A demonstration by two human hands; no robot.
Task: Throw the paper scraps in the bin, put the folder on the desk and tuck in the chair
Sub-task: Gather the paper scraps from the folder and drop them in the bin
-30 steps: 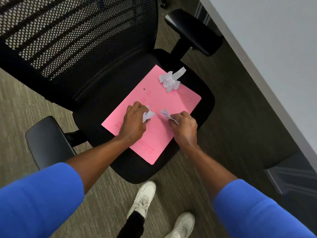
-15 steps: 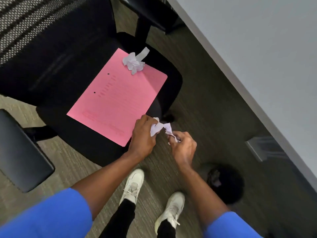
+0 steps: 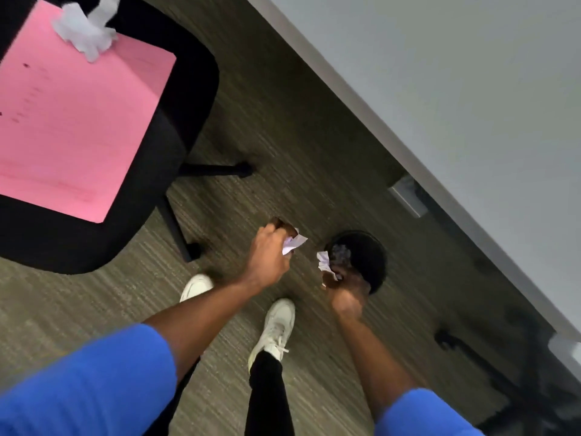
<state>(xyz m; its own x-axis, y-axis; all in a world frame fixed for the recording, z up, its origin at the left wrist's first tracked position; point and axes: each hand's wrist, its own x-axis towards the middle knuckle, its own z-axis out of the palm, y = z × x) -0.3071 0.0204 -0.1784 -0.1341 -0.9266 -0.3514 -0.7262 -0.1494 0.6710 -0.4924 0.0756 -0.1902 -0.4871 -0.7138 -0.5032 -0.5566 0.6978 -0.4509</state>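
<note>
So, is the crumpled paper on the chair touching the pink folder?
Touching. The head view shows the crumpled paper lying directly on the far corner of the pink folder, no gap visible.

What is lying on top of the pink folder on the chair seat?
One crumpled white paper scrap sits at the far corner of the folder; the rest of its visible cover is bare. The folder's left part runs out of frame, so anything there cannot be seen.

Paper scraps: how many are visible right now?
3: one in the left hand, one in the right hand by the bin, one on the pink folder. The bin may hold more.
</note>
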